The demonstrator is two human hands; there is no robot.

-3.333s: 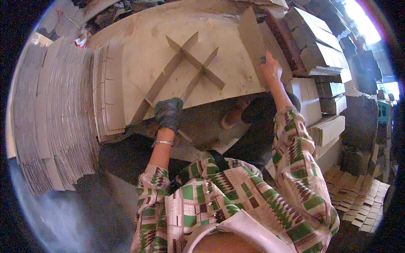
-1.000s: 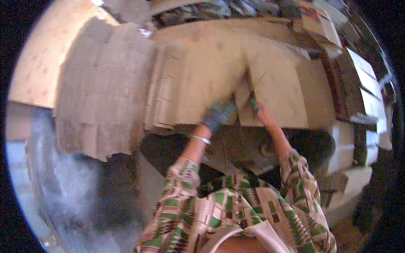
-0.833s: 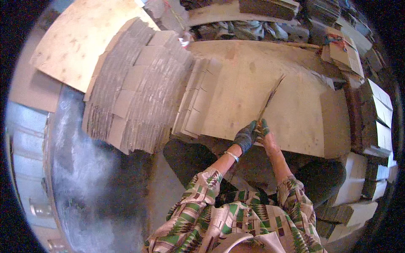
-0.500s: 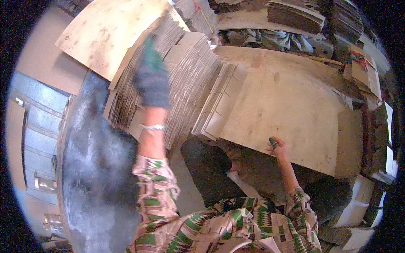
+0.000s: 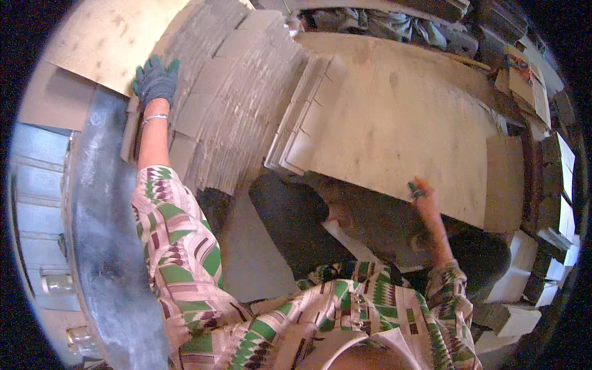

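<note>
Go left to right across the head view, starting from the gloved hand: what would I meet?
Gloved left hand, tall cardboard stack, slotted cardboard sheets, broad wooden board, brown panel, pale stacked pieces.

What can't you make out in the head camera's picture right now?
Left gloved hand: head view; its own back hides the palm, so any grip on the cardboard stack is unclear.
Right hand: head view; blur, so whether it holds anything is unclear.
Pale plywood board: head view; cut off by the top edge.
Space beneath the plywood tabletop: head view; tabletop and shadow hide it.
</note>
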